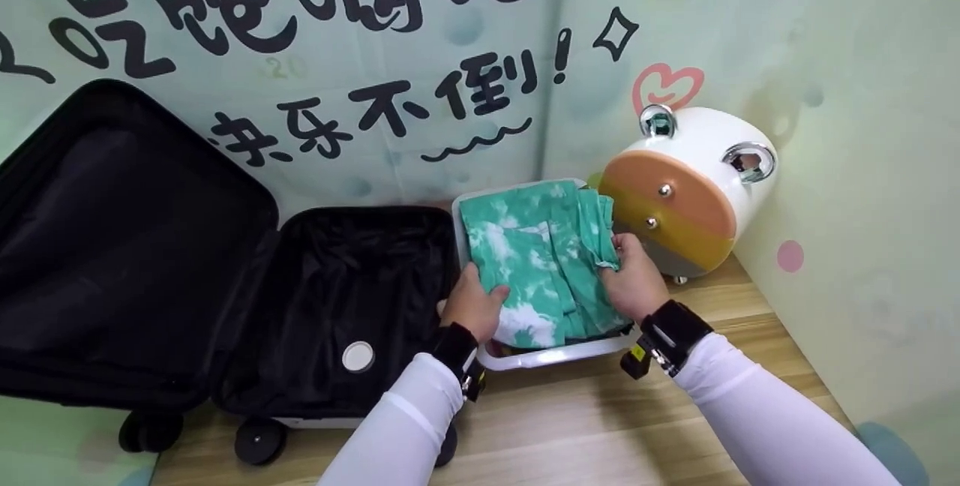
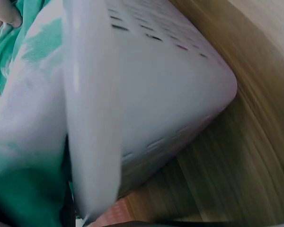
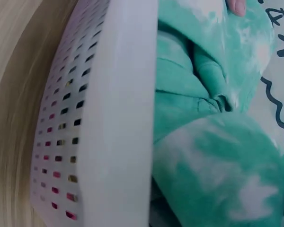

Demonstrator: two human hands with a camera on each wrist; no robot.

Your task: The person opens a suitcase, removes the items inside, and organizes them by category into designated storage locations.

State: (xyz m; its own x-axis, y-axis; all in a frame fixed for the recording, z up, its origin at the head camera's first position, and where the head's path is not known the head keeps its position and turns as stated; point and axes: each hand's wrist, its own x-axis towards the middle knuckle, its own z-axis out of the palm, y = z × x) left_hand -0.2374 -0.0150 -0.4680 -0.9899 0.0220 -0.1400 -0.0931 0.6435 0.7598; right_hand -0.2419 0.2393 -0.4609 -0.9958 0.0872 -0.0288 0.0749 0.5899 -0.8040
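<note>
A folded green-and-white tie-dyed garment [image 1: 525, 261] lies on top of the white plastic basket [image 1: 559, 358], covering most of its contents. My left hand [image 1: 476, 302] grips the garment's left edge, thumb on top. At the opposite edge, my right hand [image 1: 636, 277] pinches a bunched part of the cloth. In the left wrist view, the basket's slotted wall [image 2: 175, 71] stands beside the garment [image 2: 33, 94], and some fingertips [image 2: 7, 14] touch the cloth. The right wrist view shows the garment's loose folds [image 3: 213, 156] by the basket rim [image 3: 118, 113], with one fingertip [image 3: 237, 6] on it.
Left of the basket lies an open black suitcase [image 1: 337, 283], its lid [image 1: 127, 246] leaning against the wall. A round white disc [image 1: 358, 356] shows on its lining. Behind the right hand stands a white cylindrical object [image 1: 709, 133] with metal rings. Wooden floor [image 1: 555, 426] extends in front.
</note>
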